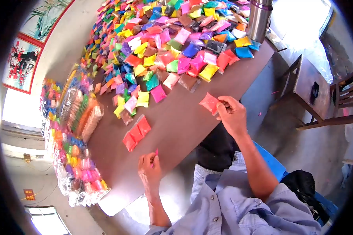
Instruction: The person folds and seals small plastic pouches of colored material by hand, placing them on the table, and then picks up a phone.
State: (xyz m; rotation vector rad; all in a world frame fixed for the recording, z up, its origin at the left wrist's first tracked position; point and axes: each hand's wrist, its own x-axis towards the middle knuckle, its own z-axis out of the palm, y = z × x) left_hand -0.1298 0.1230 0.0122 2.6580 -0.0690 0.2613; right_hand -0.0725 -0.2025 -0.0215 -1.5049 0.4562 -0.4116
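Observation:
My right hand (232,116) pinches a small red clay-like packet (209,102) by its edge, above the near side of the brown table (176,129). My left hand (150,170) is closed around a thin pink stick-like object (157,152); most of it is hidden by the fingers, so its kind is unclear. Just beyond the left hand, several red packets (137,132) lie side by side in a short row. A large heap of small packets in many colours (184,51) covers the far part of the table.
Clear plastic bags of sorted coloured packets (80,156) line the table's left side. A steel flask (260,21) stands at the far right edge. On the floor to the right are a wooden stool (308,88) and a wooden chair (347,96).

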